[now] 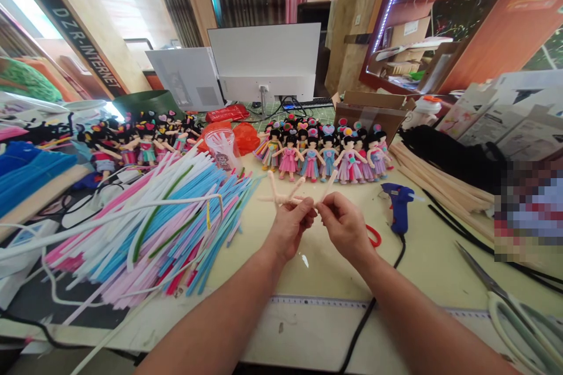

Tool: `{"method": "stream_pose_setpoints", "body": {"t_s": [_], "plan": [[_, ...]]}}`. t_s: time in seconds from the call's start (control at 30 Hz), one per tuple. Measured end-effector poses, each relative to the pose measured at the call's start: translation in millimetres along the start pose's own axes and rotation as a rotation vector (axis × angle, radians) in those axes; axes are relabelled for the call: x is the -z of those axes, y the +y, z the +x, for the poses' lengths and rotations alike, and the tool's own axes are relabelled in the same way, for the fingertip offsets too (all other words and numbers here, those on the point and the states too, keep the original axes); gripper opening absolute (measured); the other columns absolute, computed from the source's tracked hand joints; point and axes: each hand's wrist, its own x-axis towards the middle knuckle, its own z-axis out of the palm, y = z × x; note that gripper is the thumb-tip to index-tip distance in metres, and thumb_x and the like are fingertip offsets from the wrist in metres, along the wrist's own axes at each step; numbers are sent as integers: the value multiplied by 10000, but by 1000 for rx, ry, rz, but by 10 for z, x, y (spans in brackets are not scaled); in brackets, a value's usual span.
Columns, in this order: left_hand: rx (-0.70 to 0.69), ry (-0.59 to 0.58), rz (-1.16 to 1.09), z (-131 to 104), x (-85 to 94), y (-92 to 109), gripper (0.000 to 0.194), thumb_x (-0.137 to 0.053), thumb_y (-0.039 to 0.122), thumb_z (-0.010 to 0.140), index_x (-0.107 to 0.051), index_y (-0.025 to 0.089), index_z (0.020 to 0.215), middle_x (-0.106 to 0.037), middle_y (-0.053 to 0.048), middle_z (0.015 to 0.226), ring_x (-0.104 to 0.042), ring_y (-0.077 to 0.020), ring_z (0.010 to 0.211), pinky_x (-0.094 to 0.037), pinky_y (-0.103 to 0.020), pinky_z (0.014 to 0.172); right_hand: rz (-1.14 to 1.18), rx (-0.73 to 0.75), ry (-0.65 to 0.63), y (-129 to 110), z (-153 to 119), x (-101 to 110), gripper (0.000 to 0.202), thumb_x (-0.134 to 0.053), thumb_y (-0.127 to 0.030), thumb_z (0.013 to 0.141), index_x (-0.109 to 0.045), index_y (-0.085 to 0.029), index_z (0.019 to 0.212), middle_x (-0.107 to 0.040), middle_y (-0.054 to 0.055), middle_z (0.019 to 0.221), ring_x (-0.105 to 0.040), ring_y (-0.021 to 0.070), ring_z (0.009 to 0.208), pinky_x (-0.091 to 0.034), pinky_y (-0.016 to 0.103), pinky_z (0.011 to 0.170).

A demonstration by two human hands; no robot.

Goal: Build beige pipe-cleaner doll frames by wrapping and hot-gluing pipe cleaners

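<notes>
Over the middle of the pale yellow table, my left hand (290, 225) is closed around cream pipe cleaners (288, 190) bent into a branching shape, with several fuzzy ends sticking out to the left and upward. My right hand (345, 225) pinches the same piece close beside my left fingertips, and one cream stem (329, 184) points up from it. Fingers hide the spot where the two hands meet. Just right of my right wrist lies a red ring (373, 236), partly covered by the wrist. A blue glue gun (399, 208) rests further right.
A big heap of coloured pipe cleaners (167, 222) covers the left side. Finished pipe-cleaner dolls (312, 155) stand in rows behind my hands. Scissors (505, 304) lie at the right, below cream stems (444, 181). A ruler (316, 303) runs along the front; the glue gun's cord (365, 319) crosses it.
</notes>
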Motion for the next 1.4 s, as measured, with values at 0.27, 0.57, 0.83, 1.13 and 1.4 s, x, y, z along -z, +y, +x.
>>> {"method": "stream_pose_setpoints", "body": {"t_s": [0.27, 0.57, 0.83, 1.13, 1.4], "plan": [[-47, -49, 79, 10, 44, 98, 407, -879, 428, 523, -595, 160, 640, -565, 22, 617, -461, -83, 585, -357, -252, 586, 203, -162, -93, -95, 37, 11, 328, -673, -501, 777, -565, -212, 666, -559, -16, 557, -518, 128, 513, -441, 273, 514], [-96, -45, 268, 32, 86, 162, 360, -861, 394, 563, -626, 161, 703, -583, 13, 618, -507, -124, 643, -372, -284, 639, 427, -386, -158, -141, 79, 47, 388, -773, -534, 646, -601, -187, 630, -574, -16, 533, -487, 96, 462, -423, 249, 468], [-108, -83, 324, 20, 102, 216, 405, -887, 436, 520, -653, 160, 702, -568, 2, 642, -478, -123, 656, -350, -265, 607, 565, -507, -242, -153, 94, 111, 402, -824, -495, 598, -568, -185, 610, -560, -26, 542, -459, 76, 454, -362, 225, 452], [-68, -127, 301, 26, 117, 218, 340, -878, 317, 541, -676, 152, 759, -629, -15, 701, -538, -131, 696, -385, -271, 654, 640, -511, -178, -151, 71, 52, 404, -828, -485, 570, -555, -191, 614, -511, -45, 508, -432, 77, 458, -333, 223, 454], [192, -378, 30, -20, 174, 311, 512, -863, 255, 539, -698, 208, 1022, -696, -115, 1139, -651, -202, 890, -476, -306, 728, 532, -370, -18, -104, 116, 114, 347, -774, -475, 642, -564, -203, 687, -538, -45, 571, -475, 90, 479, -418, 245, 496]]}}
